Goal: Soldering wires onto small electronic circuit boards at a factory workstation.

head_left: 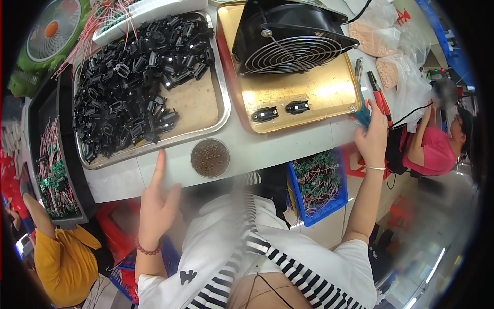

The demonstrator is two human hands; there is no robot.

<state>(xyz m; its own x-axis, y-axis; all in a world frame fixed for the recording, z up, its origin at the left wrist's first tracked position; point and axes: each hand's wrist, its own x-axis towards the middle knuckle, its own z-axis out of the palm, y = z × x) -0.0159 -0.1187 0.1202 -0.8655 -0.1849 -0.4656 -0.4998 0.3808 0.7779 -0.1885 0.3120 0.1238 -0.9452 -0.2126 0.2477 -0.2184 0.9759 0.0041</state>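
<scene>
My left hand (158,203) is open, its index finger stretched toward the front rim of a metal tray (222,116) and its thumb apart. Small black plastic housings (126,85) lie heaped in that tray. Beside the hand stands a round dish of brown granules (210,158). At the right edge of a gold-coloured tray (309,114), my right hand (373,136) has its thumb and index finger apart around a teal-handled tool (363,114); some fingers are hidden. Two black housings with pale square spots, one left (264,114) and one right (297,106), lie on the gold tray.
A black fan (290,44) with a wire guard stands on the gold tray. Red-handled pliers (380,98) and plastic bags (388,72) lie to the right. A blue bin (320,188) and a black bin (54,175) hold wired green parts. Other people sit left and right.
</scene>
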